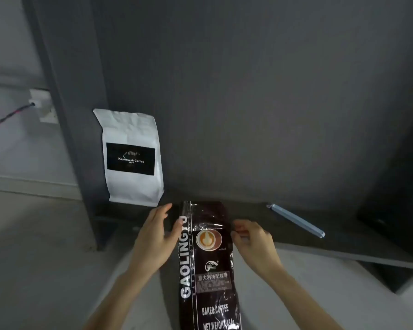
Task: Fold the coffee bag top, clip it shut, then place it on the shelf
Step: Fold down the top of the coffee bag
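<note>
A long dark brown coffee bag (208, 263) with white lettering lies flat on the dark shelf surface (320, 244), its top end pointing away from me. My left hand (156, 239) rests against the bag's upper left edge, thumb touching it, fingers spread. My right hand (253, 244) pinches the bag's upper right edge with its fingertips. The bag's top looks flat and unfolded. A pale blue sealing clip (296, 220) lies on the shelf surface to the right, apart from both hands.
A white coffee bag (131, 158) with a black label stands upright against the dark back panel (248, 103) at the left. A wall socket (43, 106) with a plugged cable sits further left. A dark object (391, 225) occupies the far right.
</note>
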`<state>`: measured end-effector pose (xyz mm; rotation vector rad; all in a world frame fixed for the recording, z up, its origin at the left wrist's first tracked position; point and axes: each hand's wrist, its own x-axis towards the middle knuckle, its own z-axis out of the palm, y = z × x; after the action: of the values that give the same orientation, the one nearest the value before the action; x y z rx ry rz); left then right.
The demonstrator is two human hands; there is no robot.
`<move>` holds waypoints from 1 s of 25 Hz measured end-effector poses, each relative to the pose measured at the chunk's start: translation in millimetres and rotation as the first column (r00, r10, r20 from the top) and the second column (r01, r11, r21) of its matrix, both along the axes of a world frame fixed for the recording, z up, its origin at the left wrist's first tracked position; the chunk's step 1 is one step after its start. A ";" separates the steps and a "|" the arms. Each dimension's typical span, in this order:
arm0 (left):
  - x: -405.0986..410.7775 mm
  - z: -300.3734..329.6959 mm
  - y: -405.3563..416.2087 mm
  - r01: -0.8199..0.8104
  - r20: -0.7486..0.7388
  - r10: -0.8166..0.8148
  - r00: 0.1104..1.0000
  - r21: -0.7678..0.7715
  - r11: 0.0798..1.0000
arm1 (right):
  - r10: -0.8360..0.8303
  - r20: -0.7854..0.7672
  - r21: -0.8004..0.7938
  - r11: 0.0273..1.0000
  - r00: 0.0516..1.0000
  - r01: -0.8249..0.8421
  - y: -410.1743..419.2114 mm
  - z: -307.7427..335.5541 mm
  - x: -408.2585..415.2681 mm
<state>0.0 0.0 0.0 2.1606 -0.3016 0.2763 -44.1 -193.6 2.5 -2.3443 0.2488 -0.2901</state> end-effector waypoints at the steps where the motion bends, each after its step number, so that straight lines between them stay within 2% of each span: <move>1: 1.5 -6.5 0.0 -0.001 -0.038 0.000 0.999 -0.015 1.000 | -0.001 -0.011 0.036 0.999 1.000 0.001 -0.3 -6.0 2.5; 7: -0.5 -36.0 -4.3 0.040 -0.085 -0.047 0.995 -0.079 0.996 | -0.008 -0.026 0.143 0.990 1.000 0.012 4.7 -25.9 -1.5; 13: -9.8 -32.2 -8.8 0.068 -0.074 -0.077 0.994 -0.120 0.990 | -0.029 0.019 0.245 0.969 0.999 0.023 9.9 -22.9 -7.2; 18: -28.0 -25.8 -11.3 0.067 -0.135 -0.116 0.984 -0.322 0.944 | -0.142 0.054 0.422 0.900 0.988 0.106 18.0 -23.3 -29.1; 25: -50.0 -16.1 -16.9 0.050 -0.180 -0.171 0.969 -0.533 0.844 | -0.235 0.112 0.542 0.829 0.966 0.139 14.3 -16.3 -56.5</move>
<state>-50.0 -16.9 -16.1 1.6009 -0.1932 0.0377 -100.5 -179.3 -13.7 -1.7331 0.4182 -0.4569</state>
